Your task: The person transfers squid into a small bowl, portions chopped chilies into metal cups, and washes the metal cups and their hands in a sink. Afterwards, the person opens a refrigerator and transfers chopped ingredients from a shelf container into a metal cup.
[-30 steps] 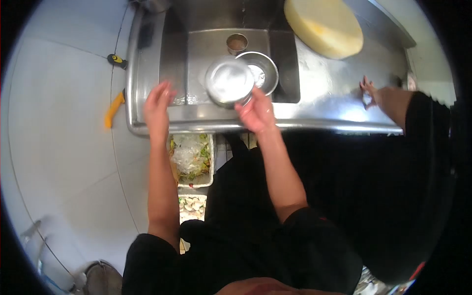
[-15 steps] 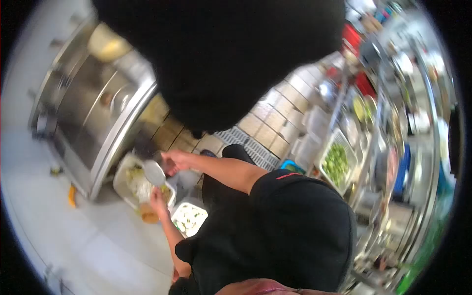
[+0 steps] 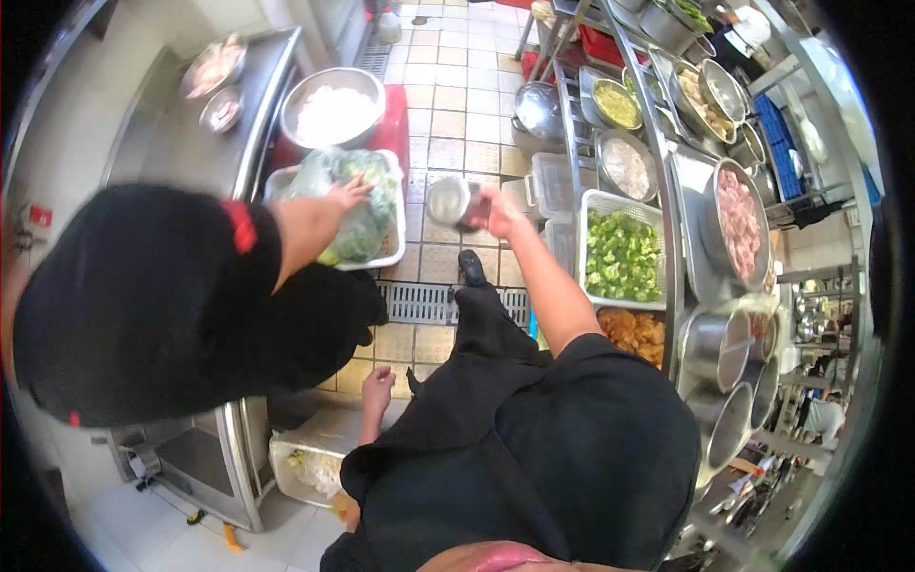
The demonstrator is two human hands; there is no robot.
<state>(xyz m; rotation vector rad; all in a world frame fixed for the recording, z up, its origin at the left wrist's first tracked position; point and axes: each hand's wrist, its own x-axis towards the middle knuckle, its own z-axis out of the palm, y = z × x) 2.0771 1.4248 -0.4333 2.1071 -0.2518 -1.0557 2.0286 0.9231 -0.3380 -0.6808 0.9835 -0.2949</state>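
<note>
My right hand (image 3: 496, 212) is closed on the side of a round metal bowl (image 3: 448, 200), small and blurred by motion, held out over the tiled floor. My left hand (image 3: 378, 386) hangs near my body with its fingers curled, and nothing shows in it. Close to it on the lower left stands a white bin (image 3: 284, 467) with food scraps and plastic in it. Left of the metal bowl, another person's hand (image 3: 351, 191) rests on a plastic bag of greens (image 3: 362, 224) in a white basket (image 3: 398, 250).
The other person (image 3: 162, 305) bends in from the left. A large metal bowl (image 3: 379, 91) stands behind the basket. On my right runs a rack (image 3: 672, 286) with broccoli (image 3: 624, 253), a bowl of raw meat (image 3: 742, 219) and several metal pots (image 3: 710, 348). A drain grate (image 3: 419, 303) crosses the floor.
My view has turned and levelled. My right hand has carried the metal bowl away from the white bin, out over the floor. My left hand has drawn back from the bin.
</note>
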